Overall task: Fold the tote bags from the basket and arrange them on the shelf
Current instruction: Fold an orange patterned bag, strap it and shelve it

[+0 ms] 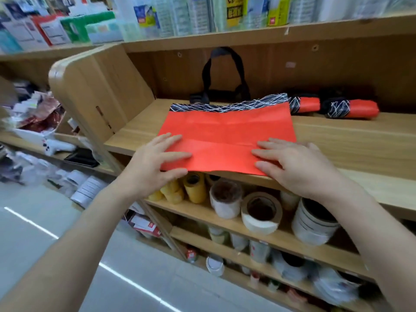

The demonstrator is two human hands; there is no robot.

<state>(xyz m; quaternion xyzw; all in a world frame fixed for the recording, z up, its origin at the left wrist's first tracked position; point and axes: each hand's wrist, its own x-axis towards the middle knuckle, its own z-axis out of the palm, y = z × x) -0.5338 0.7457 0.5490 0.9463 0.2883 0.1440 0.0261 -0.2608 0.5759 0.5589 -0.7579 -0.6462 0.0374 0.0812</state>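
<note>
Now | tote bag (225, 129) flat on shelf (360, 143) | left hand (155, 163), right hand (299, 165): grip open, fingers flat on near corners | suggest: lift near edge evenly, crease square

The bag (227, 127) lies flat on the shelf (337, 140), its handles (225, 73) at 12 o'clock against the back wall. A rolled bag (305, 105) lies at its 2 o'clock, with a second rolled bag (353, 109) at that one's 3 o'clock. The left hand (153, 167) rests on the bag's 7 o'clock corner and the right hand (297, 167) on its 5 o'clock corner, with tape rolls (261, 210) on the lower shelf (281, 238) at 6 o'clock.
</note>
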